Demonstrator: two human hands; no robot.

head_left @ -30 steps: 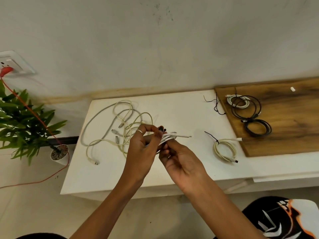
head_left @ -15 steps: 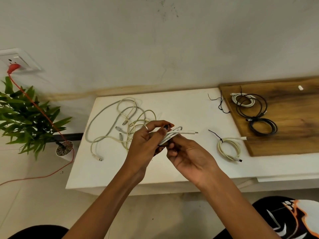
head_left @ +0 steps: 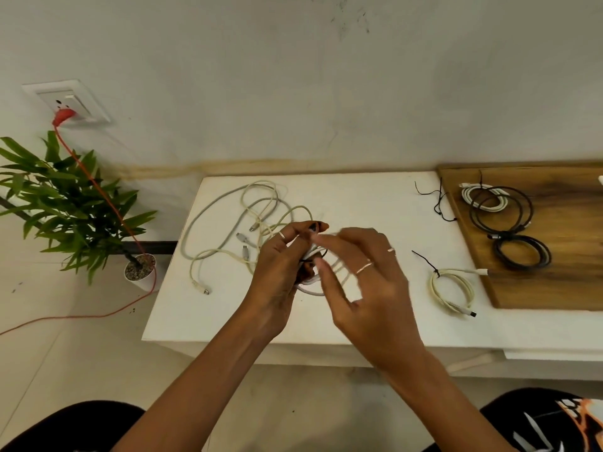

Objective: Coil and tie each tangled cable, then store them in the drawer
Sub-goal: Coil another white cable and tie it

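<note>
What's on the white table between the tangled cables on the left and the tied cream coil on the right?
In the head view, both hands: the left hand grips a white cable coil, the right hand beside it.

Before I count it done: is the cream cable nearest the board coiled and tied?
Coiled and tied: the cream cable lies in neat loops on the white table, a black tie cinched round them.

This looks like a room in a home. A low white table [head_left: 326,324] stands against a scuffed plain wall [head_left: 293,76]. Left of the table a small potted plant [head_left: 75,210] sits on the floor, and above it a wall socket [head_left: 68,101] holds a red plug. At the table's right end lies a wooden board [head_left: 561,249] with coiled cables.
</note>
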